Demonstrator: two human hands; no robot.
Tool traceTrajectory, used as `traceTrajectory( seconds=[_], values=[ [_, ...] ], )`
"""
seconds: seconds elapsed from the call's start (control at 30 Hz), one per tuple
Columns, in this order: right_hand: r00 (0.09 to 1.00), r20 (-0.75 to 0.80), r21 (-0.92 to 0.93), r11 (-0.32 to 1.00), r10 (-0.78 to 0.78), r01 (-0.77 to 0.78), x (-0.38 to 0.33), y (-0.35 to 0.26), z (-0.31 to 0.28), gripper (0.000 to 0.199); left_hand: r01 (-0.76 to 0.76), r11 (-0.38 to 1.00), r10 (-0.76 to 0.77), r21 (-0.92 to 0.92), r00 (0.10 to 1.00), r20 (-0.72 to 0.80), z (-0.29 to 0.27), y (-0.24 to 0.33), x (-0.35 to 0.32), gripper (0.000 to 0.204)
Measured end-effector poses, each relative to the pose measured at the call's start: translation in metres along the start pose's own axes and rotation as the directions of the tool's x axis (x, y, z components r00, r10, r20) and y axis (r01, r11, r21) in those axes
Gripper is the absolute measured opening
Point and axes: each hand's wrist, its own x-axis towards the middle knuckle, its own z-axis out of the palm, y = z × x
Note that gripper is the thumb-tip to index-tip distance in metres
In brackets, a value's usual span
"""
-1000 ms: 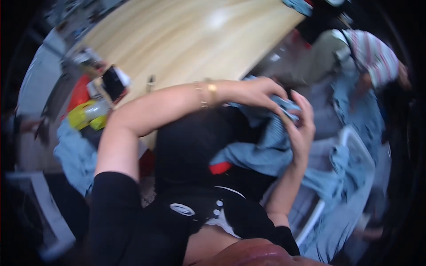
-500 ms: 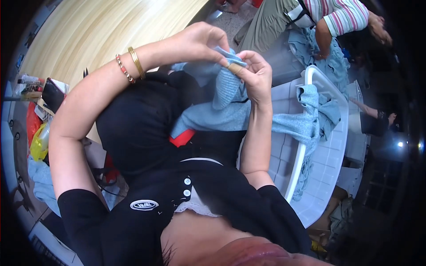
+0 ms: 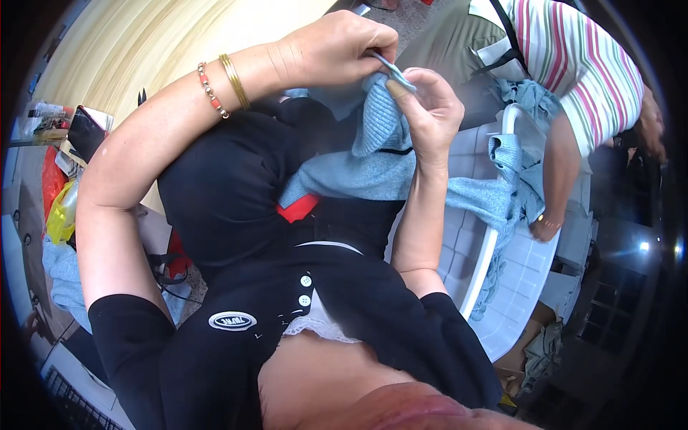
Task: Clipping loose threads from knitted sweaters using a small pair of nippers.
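Observation:
A light blue knitted garment (image 3: 351, 175) lies over my lap, and its ribbed part (image 3: 383, 118) is lifted in front of me. My left hand (image 3: 344, 46) pinches one end of a narrow folded edge of it, fingers curled and knuckles up. Close beside, my right hand (image 3: 433, 115) grips the same edge between thumb and fingers; a tan wrap covers the thumb. A sleeve-like length (image 3: 480, 201) of blue knit runs from behind my right forearm over the basket rim. Whether my fingers also hold something small cannot be seen.
A white plastic basket (image 3: 469, 287) with blue knitwear stands at my right. A co-worker in a striped shirt (image 3: 580, 64) leans over it, one hand (image 3: 546, 228) at its far side. A wood-grain table (image 3: 193, 43) is at the far left; bags (image 3: 63, 215) and a phone-like dark object (image 3: 87, 132) lie left.
Both my hands have shifted right with the knit edge, and my left hand has risen and turned knuckles up. The co-worker has leaned nearer, an arm now over the basket.

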Motion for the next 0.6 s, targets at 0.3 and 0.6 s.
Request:
traceTrajectory(
  seconds=[0.3,0.6],
  values=[
    [0.965,0.213,-0.233,0.951,-0.155,0.204,-0.010,-0.026,-0.011,0.015,0.229,0.886,-0.181,-0.404,0.971,0.153,-0.006,-0.019,-0.001,0.011],
    [0.242,0.857,0.504,0.838,-0.456,-0.207,-0.046,-0.088,0.029,0.019,0.299,0.953,-0.303,0.059,0.911,0.279,0.012,-0.050,-0.024,0.044]
  ],
)
